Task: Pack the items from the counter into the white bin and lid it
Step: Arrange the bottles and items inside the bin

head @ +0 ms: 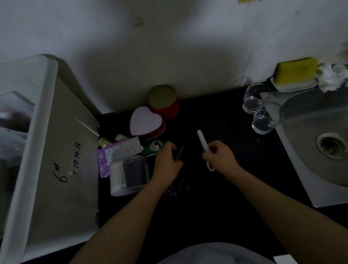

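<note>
**Q:** How far along is the packing?

**A:** Partway, by the look of it. The white bin (pixel 42 131) stands at the left of the dark desk (pixel 228 169), unlidded, with blurred items already inside; no lid is visible. Still out: a heart-shaped tin (pixel 145 121), a red round tin (pixel 163 102), purple cards (pixel 104 161), a clear swab box (pixel 128 175) and a green tool (pixel 154 146).

**Q:** And the hands?

**A:** The left hand (pixel 167 162) pinches a thin dark item (pixel 179 152), its grip curled round it. The right hand (pixel 219 154) clenches a white stick-like item (pixel 203 142).

**Q:** How does that white piece lie?

**A:** It sits mid-desk, well apart from the bin. Its long axis runs near-upright in view, with the free tip pointing away toward the wall and leaning slightly left. The lower end shows below the fist.
</note>
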{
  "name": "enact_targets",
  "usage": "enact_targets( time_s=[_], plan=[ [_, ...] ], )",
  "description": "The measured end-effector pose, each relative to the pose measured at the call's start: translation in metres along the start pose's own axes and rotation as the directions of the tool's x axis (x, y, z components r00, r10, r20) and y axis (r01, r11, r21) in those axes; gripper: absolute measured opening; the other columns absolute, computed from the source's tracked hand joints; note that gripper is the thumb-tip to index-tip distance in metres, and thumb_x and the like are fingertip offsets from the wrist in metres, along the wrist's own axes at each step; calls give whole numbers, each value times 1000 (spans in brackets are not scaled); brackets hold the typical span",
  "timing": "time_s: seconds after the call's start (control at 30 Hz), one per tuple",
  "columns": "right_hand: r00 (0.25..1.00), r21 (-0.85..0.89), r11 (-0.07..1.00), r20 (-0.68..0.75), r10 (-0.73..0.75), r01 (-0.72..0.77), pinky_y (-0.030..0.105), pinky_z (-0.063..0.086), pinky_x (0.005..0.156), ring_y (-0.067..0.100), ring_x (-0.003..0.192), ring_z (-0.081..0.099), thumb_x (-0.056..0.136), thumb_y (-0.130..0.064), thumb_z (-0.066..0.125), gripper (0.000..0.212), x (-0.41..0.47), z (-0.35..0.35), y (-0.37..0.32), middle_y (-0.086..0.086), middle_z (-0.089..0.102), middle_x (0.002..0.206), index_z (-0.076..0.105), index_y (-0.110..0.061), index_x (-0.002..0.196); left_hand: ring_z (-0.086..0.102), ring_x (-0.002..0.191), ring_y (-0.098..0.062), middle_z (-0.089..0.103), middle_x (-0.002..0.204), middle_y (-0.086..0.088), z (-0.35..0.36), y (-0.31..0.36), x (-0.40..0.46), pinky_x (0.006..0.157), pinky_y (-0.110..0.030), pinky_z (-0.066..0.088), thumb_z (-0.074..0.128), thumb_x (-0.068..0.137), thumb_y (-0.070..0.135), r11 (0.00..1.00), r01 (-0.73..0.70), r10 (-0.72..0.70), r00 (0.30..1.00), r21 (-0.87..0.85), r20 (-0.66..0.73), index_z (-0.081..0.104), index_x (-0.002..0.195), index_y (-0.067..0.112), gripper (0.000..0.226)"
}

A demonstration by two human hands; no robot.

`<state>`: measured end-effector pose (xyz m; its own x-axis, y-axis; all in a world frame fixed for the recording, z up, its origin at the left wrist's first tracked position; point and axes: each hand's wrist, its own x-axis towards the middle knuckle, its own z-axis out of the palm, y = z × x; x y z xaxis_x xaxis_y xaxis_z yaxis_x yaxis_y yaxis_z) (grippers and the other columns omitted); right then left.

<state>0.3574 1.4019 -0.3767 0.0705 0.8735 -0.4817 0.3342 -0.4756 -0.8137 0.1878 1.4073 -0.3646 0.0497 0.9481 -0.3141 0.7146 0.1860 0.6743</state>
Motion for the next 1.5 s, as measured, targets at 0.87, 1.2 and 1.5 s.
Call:
enact_targets(
  time_s=[0.87,1.2,1.5],
  plan=[
    [798,246,762,-105,-593,599,35,56,73,23,86,60,99,-11,41,13,-104,114,-214,9,58,97,44,-13,111,53,76,2,55,94,7,-237,40,-57,57,0,43,59,86,11,850,-398,169,827,-345,-536,52,123,10,38],
    [794,68,798,86,-602,599,28,59,61,12,76,62,94,-20,53,11,-128,263,-286,-3,57,87,49,-19,104,63,71,-12,63,78,-3,-382,-67,-91,70,-26,57,50,95,10,628,-357,-41,872,-692,-487,57,103,11,11],
    [881,-302,829,207,-425,471,19,53,58,14,65,55,94,-12,51,28,-112,335,-298,4,57,86,52,-5,120,61,82,-14,63,96,-4,-418,-187,-85,63,-19,51,59,89,9,997,28,-24,998,-66,64,60,117,7,28]
  ],
)
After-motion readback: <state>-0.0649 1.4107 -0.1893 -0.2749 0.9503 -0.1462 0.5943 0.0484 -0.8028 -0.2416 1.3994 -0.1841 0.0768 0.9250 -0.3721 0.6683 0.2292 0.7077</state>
